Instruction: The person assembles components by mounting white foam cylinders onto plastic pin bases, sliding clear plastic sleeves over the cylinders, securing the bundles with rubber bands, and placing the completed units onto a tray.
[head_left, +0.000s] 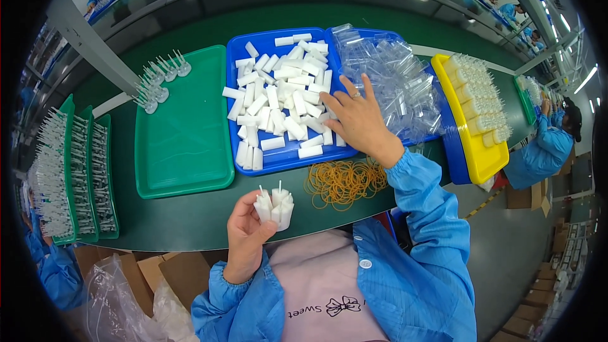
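Observation:
Near the bench's front edge, my left hand (249,228) is closed round a bundle of short white plastic tubes (277,210), with thin white stems poking up from it. My right hand (358,117) reaches over the right side of a blue tray (288,164), fingers spread. Its fingertips are at the edge of a heap of loose white tubes (278,85); I see nothing held in it. Clear plastic tubes (392,76) fill a second blue tray beyond that hand. Orange rubber bands (345,183) lie in a tangle just in front of the trays.
A green tray (183,133) holds several white stemmed pieces (158,79) at its far left corner. Stacked green trays of similar pieces (76,171) stand at far left. On the right, a yellow tray (484,158) carries rows of white bundles (475,95). Co-workers (548,142) sit farther off.

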`<state>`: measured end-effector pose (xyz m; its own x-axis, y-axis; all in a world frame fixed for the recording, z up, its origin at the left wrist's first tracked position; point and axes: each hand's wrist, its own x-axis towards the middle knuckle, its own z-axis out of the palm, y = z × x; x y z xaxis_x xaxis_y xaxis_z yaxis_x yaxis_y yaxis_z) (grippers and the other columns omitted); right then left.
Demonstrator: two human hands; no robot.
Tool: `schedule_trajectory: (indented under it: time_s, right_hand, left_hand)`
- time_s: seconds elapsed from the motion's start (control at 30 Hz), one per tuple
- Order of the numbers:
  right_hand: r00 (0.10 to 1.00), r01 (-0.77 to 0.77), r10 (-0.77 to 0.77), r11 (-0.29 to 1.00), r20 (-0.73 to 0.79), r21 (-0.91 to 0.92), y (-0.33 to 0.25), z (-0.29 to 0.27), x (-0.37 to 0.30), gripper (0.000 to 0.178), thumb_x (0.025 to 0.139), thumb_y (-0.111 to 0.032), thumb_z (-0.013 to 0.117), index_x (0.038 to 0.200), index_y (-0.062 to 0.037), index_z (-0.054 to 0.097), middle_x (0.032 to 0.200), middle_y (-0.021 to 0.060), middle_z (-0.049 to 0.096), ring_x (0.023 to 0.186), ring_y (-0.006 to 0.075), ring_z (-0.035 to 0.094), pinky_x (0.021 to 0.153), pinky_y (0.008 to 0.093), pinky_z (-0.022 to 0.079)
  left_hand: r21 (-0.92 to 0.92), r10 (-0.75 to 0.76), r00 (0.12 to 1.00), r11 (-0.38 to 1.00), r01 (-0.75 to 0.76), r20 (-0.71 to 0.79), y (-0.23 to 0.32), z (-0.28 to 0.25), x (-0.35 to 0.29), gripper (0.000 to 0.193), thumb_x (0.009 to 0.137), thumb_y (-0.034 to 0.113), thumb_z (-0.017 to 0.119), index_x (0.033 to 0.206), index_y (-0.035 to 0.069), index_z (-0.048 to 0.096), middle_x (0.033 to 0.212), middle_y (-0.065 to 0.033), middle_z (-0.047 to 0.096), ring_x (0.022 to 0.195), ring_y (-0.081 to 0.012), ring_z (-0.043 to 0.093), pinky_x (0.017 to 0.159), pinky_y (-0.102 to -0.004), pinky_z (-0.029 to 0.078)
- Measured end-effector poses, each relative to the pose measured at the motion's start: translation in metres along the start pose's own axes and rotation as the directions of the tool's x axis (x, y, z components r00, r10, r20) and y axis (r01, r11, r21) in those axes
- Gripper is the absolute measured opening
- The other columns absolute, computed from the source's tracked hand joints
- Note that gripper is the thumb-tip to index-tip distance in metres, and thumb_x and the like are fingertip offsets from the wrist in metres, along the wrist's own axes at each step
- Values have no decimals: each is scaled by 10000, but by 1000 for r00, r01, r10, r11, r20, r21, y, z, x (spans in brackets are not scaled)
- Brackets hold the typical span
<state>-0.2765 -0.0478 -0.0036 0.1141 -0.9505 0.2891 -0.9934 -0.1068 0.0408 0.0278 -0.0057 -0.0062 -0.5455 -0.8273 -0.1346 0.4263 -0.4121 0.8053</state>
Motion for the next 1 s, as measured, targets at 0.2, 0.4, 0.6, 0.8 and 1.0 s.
schedule_trajectory:
  time_s: [0.2, 0.4, 0.6, 0.8, 1.0]
  right_hand:
    - [999, -39, 42, 995, -22, 97, -11, -10, -15, 491, 777, -50, 641, 1250, -113, 526, 1002, 95, 575, 1024, 314, 565, 1068, 566, 267]
    - [992, -18, 54, 956, -116, 293, -13, -12, -19, 414, 739, 56, 569, 1117, -112, 599, 1055, 114, 540, 917, 326, 564, 827, 438, 458]
    - [942, -21, 158, 909, -297, 415, 16, -26, 17, 257, 703, 86, 527, 864, -98, 607, 957, 87, 551, 844, 339, 559, 674, 421, 456]
    - [960, -135, 224, 893, -166, 429, 44, -37, 51, 169, 672, -30, 590, 833, -85, 596, 880, 96, 551, 763, 319, 569, 629, 421, 447]
    - [970, -241, 234, 942, 58, 232, 62, -48, 58, 132, 695, -118, 641, 810, -84, 584, 783, 109, 584, 731, 317, 594, 616, 413, 452]
  left_hand:
    - [11, -1, 1000, 1000, 1, -21, 1, -1, 1, 547, 809, 74, 726, 1279, 8, 454, 1208, -111, 566, 1137, -187, 539, 974, -330, 431]
    - [25, 12, 1000, 1000, -11, -23, 3, 1, 2, 544, 815, 80, 721, 1280, 3, 449, 1203, -116, 574, 1126, -186, 547, 966, -329, 437]
    - [42, 3, 1000, 999, -2, -14, 3, 5, 4, 539, 818, 85, 721, 1279, 9, 452, 1199, -115, 576, 1124, -187, 548, 961, -329, 440]
    - [28, 31, 999, 999, -30, -37, 3, 4, -1, 538, 816, 90, 725, 1276, 11, 456, 1198, -112, 575, 1125, -186, 545, 958, -328, 441]
    - [14, 27, 997, 1000, -27, -70, 5, -1, -1, 538, 811, 94, 729, 1271, 15, 462, 1192, -108, 581, 1108, -183, 554, 956, -326, 443]
